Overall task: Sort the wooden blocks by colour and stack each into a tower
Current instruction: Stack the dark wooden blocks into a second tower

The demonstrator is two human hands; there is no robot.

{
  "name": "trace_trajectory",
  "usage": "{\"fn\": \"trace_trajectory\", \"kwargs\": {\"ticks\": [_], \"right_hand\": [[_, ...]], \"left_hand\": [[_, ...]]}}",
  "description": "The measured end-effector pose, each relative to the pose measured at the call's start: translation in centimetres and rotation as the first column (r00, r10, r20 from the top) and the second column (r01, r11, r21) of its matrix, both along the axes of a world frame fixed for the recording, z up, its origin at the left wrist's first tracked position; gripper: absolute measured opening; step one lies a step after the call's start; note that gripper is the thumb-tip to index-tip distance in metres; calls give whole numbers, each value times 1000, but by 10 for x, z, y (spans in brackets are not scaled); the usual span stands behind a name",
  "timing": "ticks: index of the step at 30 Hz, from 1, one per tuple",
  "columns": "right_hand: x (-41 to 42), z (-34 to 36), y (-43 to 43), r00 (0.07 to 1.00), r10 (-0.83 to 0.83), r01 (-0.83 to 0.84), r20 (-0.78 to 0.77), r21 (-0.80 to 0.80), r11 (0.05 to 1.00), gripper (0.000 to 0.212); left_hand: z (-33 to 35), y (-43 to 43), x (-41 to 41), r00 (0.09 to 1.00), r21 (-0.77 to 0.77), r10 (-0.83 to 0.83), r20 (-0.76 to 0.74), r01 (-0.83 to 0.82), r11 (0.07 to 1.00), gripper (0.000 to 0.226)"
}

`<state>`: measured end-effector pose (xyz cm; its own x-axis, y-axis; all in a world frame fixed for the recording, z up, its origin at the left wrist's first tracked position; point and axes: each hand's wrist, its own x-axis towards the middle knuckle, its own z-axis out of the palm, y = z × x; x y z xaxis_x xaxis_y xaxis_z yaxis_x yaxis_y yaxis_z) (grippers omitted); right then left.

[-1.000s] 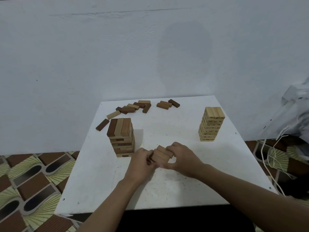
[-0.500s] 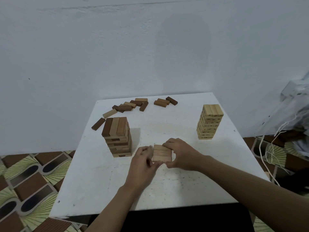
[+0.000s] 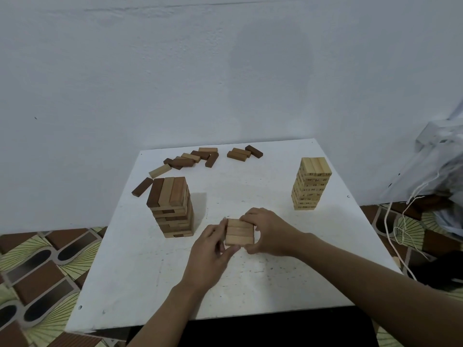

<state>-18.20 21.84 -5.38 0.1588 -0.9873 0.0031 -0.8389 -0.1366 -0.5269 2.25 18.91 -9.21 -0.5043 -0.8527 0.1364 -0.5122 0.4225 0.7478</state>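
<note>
1. Left hand [image 3: 209,256] is cupped against the left side of a little slab of three blocks [image 3: 239,232] lying side by side, fingertips pressing on its left edge and thumb at the near corner. Looks to me like it's there to square the ends up so the layer sits flush.
2. Right hand [image 3: 269,231] does the mirror job: fingers curled over the far and right edges, thumb tucked at the near-right corner. Both hands are squeezing inward on the slab, and I can't say it's lifted; it seems to rest flat on the white table [image 3: 140,284], roughly dead centre, a touch toward 6 o'clock.
3. My guess is this is the base layer of a new tower, which is why it's parked in open space well apart from the others.
4. Mixed tower [image 3: 172,207] stands at about 9 o'clock from the slab, dark and mid-brown blocks jumbled together, so it likely still needs sorting.
5. Pale tower [image 3: 311,184] with printed numbers sits out at 2 o'clock, all one colour, looking finished.
6. Loose blocks [image 3: 198,157] are scattered along the far edge around 11 to 12 o'clock, mixed shades, waiting their turn.
</note>
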Motion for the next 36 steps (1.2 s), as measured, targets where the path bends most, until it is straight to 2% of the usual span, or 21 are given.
{"fn": "trace_trajectory", "kwargs": {"ticks": [3,5,10,15,21,26,31,36], "right_hand": [[-1,3,1,999,40,-40,-5,15,999,55],[-2,5,2,997,75,-75,5,37,996,60],[-8,7,3,996,92,-93,15,64,994,60],[-9,6,0,997,72,-70,-17,103,992,59],[-3,6,-2,994,94,-88,-58,104,991,55],[-5,5,3,996,87,-85,-35,51,995,59],[-8,11,19,993,39,-35,113,-36,999,58],[-9,45,26,979,58,-26,195,-162,986,62]], "left_hand": [[0,-2,1,991,-34,-87,97,91,995,96],[0,-4,2,985,-42,-126,120,131,990,99],[4,-2,2,989,22,-125,81,124,992,88],[7,-1,1,992,106,-124,3,123,987,86],[9,-7,6,990,156,-139,15,135,979,85],[12,-11,9,974,125,-210,86,199,972,82],[26,1,8,968,77,-226,109,218,973,79],[68,12,8,958,-57,-230,168,243,968,71]]}}
